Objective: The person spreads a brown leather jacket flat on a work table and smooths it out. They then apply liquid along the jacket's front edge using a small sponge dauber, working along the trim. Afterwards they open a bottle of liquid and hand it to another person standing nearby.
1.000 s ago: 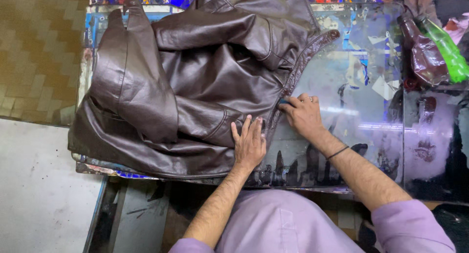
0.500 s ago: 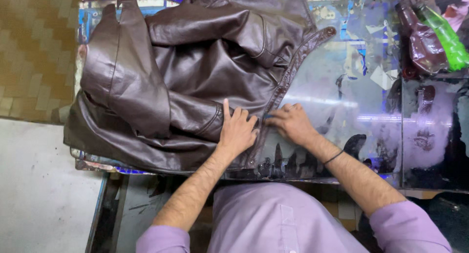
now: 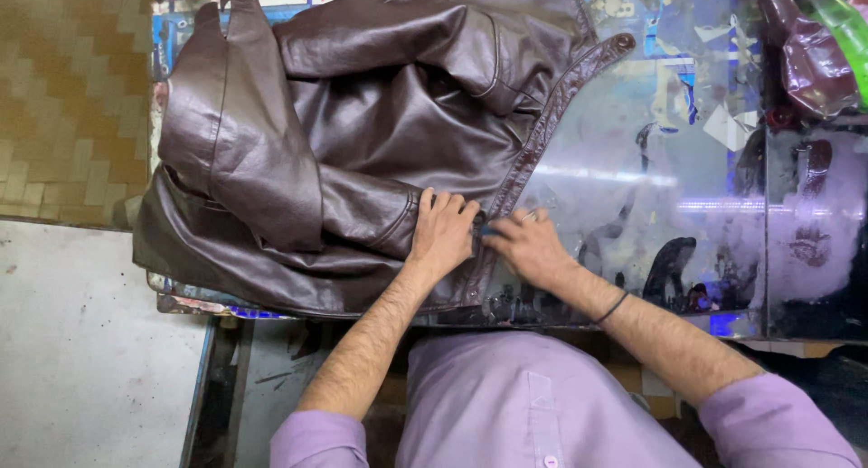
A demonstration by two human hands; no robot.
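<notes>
Glass counter [image 3: 687,160]: reflective, occupied at 9–12 o'clock by brown leather jacket [image 3: 362,142], laid flat, sleeves folded across body. Front edge strip [image 3: 551,106] runs from 1 o'clock down to hands at centre. Work judged approx. mid-stage: edge lower end being handled, upper length untouched.

Left hand [image 3: 443,233]: flat, fingers released, pressed on jacket beside edge. Right hand [image 3: 529,246]: fingertips pinched on small dark item at edge; item not identifiable.

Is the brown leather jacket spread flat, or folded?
Folded: the jacket lies on the glass counter with sleeves laid across its body. Both hands press its front edge.
</notes>
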